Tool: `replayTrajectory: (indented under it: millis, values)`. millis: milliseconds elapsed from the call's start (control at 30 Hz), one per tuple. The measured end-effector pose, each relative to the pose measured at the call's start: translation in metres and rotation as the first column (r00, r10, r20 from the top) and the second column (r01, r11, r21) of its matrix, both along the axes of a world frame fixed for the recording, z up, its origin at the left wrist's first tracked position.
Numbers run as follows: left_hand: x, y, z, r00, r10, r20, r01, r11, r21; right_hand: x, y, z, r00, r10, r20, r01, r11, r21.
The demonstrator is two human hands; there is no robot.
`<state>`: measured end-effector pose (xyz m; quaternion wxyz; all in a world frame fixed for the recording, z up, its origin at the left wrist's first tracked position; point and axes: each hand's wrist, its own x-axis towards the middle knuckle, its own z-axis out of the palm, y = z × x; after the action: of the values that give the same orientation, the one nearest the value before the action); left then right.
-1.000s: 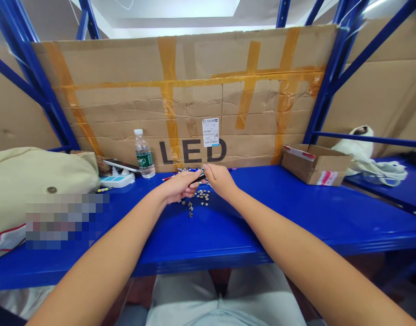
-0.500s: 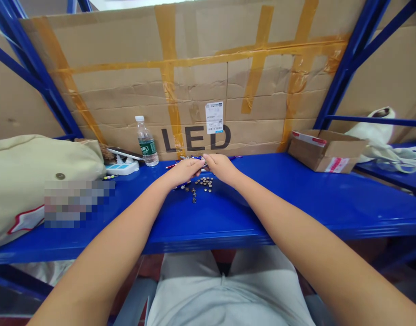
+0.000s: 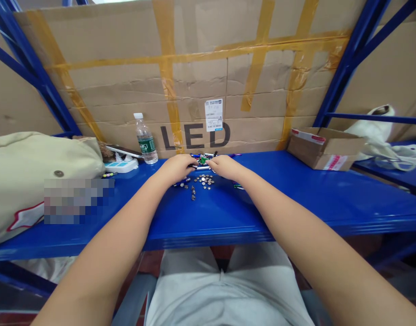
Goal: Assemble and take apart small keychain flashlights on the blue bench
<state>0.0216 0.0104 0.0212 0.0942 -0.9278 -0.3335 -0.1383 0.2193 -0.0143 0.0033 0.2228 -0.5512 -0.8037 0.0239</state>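
My left hand (image 3: pixel 178 169) is over the blue shelf surface, its fingers curled at the left side of a pile of pens and small colourful items (image 3: pixel 203 160). My right hand (image 3: pixel 227 166) reaches in from the other side, its fingertips at the pile's right part. What either hand holds, if anything, is too small to make out. Several round metallic pieces (image 3: pixel 206 180) lie in front of the pile, nearer to me. A short row of small shiny pieces (image 3: pixel 193 193) is just left of them. A green item (image 3: pixel 238 185) shows beside my right wrist.
At the left are a cream bag (image 3: pixel 41 167), a white power strip (image 3: pixel 121 165) and a water bottle (image 3: pixel 146 142). An open cardboard box (image 3: pixel 325 147) and a white bag (image 3: pixel 374 129) stand at the right. Taped cardboard (image 3: pixel 126 99) rises behind the shelf (image 3: pixel 296 194).
My hands were together above the pile; they have moved apart and down to its two sides. More of the pile now shows between them, with a green item in it.
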Motion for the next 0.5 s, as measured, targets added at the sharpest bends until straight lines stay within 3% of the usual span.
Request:
replayTrajectory:
  millis: [167, 333, 500]
  values:
    - [-0.016, 0.015, -0.002, 0.983, 0.164, 0.086, -0.161, 0.986, -0.039, -0.004, -0.009, 0.002, 0.996, 0.054, -0.073, -0.055, 0.998, -0.007]
    - [-0.039, 0.035, -0.008, 0.927, 0.376, -0.018, -0.376, 0.921, -0.1, -0.018, -0.023, 0.005, 0.987, 0.133, 0.088, -0.133, 0.991, 0.001]
    - [-0.051, 0.044, -0.015, 0.91, 0.401, -0.103, -0.413, 0.894, -0.171, -0.035, -0.038, 0.006, 0.952, 0.171, 0.255, -0.165, 0.985, -0.044]
